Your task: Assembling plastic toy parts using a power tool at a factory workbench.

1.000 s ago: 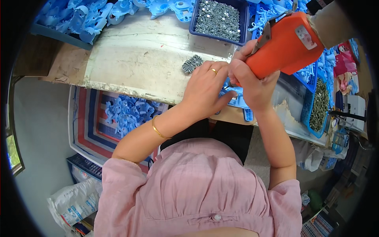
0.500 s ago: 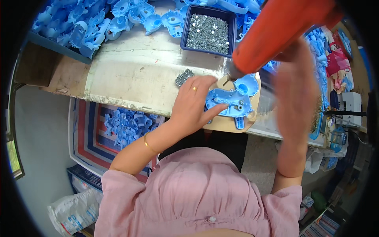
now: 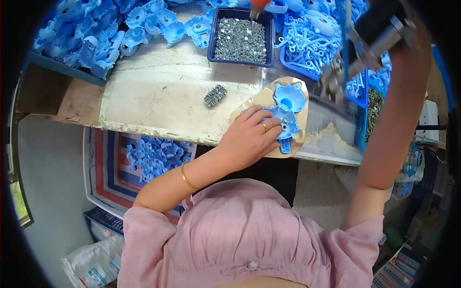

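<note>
My left hand [image 3: 253, 134] lies over a blue plastic shell half [image 3: 288, 120], its bent fingers close together and pressing on the part. The shell sits hollow side up on a tan board [image 3: 300, 93] at the table's front edge. My right arm reaches to the far right, where my right hand [image 3: 417, 33] is blurred. A black-and-metal fitting [image 3: 379, 41] in front hides its fingers. At the top edge, the red nose of a power screwdriver [image 3: 259, 4] points down over a dark blue tray of screws [image 3: 211, 45]. Beside my left hand lies a clump of screws [image 3: 215, 95].
Blue plastic parts [image 3: 79, 36] are heaped at the back left. A blue basket [image 3: 300, 68] of small blue pieces stands at the back right. Past it is another blue bin [image 3: 361, 129] with greenish screws. Below the table, a striped container [image 3: 108, 170] holds more blue parts.
The red screwdriver has gone from above the shell up to the top edge. My right hand has moved far right and away. My left hand has shifted right, further over the shell.
</note>
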